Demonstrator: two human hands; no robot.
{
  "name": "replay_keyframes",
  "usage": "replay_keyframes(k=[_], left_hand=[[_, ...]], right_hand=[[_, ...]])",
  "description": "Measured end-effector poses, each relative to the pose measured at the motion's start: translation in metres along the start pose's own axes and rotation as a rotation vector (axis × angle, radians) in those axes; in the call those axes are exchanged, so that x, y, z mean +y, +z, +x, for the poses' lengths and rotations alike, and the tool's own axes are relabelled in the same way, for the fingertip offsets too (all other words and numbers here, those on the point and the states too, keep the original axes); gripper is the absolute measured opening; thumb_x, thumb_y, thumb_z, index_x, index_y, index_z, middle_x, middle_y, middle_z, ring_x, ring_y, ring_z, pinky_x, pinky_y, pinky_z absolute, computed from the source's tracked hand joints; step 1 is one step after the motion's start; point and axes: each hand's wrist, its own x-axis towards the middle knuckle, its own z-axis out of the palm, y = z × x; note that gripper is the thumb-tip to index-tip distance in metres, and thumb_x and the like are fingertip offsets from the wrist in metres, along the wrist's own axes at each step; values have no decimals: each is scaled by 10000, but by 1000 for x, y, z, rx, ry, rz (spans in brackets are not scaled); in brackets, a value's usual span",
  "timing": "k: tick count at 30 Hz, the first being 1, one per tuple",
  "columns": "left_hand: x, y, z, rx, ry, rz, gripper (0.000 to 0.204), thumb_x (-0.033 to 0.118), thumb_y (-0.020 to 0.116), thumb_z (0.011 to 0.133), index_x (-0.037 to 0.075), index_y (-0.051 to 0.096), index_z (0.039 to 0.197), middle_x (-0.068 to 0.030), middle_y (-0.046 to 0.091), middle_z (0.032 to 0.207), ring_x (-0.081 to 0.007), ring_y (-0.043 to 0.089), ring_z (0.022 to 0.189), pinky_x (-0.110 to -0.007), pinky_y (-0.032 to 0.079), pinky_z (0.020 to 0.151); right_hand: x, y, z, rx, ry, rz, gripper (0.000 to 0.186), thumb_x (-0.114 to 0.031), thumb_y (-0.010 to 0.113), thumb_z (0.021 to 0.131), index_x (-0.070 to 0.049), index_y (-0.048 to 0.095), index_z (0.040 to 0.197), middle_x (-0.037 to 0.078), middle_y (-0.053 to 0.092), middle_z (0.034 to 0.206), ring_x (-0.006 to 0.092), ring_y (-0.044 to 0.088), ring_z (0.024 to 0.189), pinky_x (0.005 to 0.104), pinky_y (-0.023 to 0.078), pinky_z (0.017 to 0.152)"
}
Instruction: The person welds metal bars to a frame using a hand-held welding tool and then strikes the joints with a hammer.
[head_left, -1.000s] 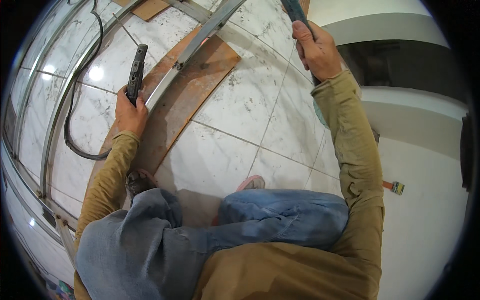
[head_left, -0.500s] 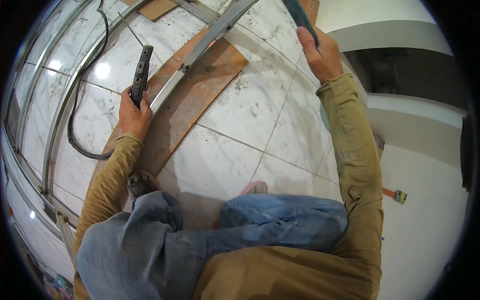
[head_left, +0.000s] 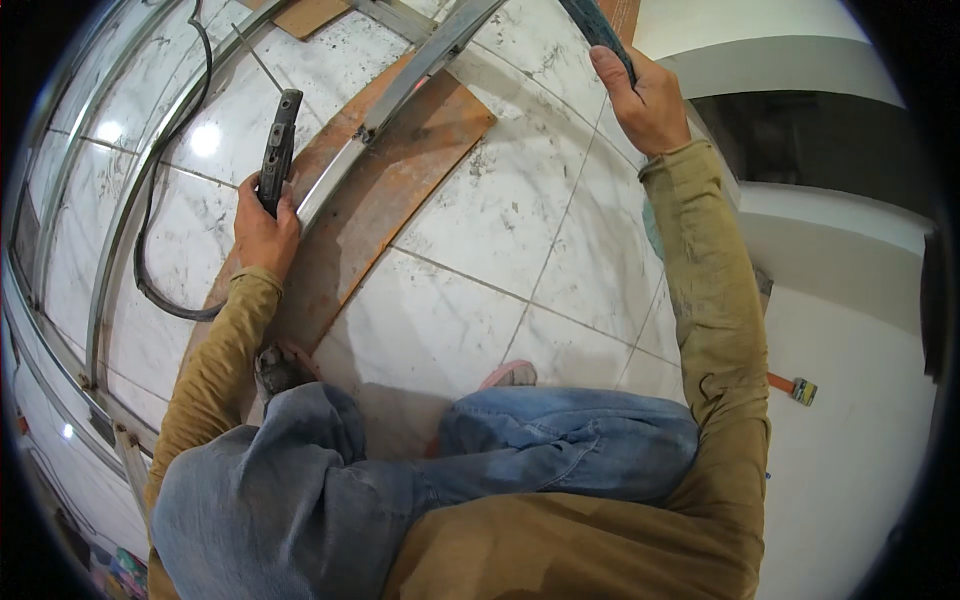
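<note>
My left hand (head_left: 266, 225) is closed around a black electrode holder (head_left: 279, 150), with a thin welding rod (head_left: 257, 57) sticking out of its far end. It is right beside a shiny square metal tube (head_left: 335, 180), part of a metal frame. A small reddish glow shows on the tube farther up, near a joint. In my right hand (head_left: 648, 103), raised at the upper right, is a dark blue-green, flat, narrow-looking thing (head_left: 597, 30). Its far part runs out of the picture, so its kind cannot be made out.
Brown boards (head_left: 430, 150) lie under the tube on dirty white floor tiles (head_left: 480, 215). Curved metal bars (head_left: 120, 250) fill the left side, and a black cable (head_left: 147, 235) loops among them. An orange-handled tool (head_left: 800, 390) lies at right, below a dark recess (head_left: 820, 145).
My left hand and the electrode holder have shifted very slightly left. My right hand has moved a little, and the blue-green thing has tilted slightly with it. Both grips are kept.
</note>
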Motion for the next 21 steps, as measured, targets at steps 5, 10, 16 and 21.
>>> replay_keyframes(k=[5,10,16,21], left_hand=[[12,-4,-1,-6,3,-11,420,213,656,922,-11,525,1253,-239,667,1023,-366,671,933,-421,512,849],[13,-5,-2,-14,-4,-1,439,237,666,917,-6,525,1254,-239,672,1006,-366,675,922,-421,518,838],[5,0,-1,-4,81,-13,453,224,668,920,-20,507,1267,-212,672,965,-310,676,870,-397,526,806],[11,-4,0,-76,-62,-7,448,205,667,923,-38,505,1262,-242,664,1011,-350,673,910,-412,520,835]], right_hand=[[1,0,-5,44,-76,34,430,-417,596,1000,7,647,956,44,500,647,124,442,613,298,404,564],[-12,-2,-12,92,-204,-144,426,-474,663,936,-50,637,903,140,632,658,313,622,563,393,488,530],[1,11,-10,50,-313,-467,401,-473,676,916,-83,591,877,132,635,635,331,638,544,434,510,493],[-8,24,-25,51,-368,-320,377,-433,682,927,-73,586,871,133,640,675,325,626,548,410,496,499]])
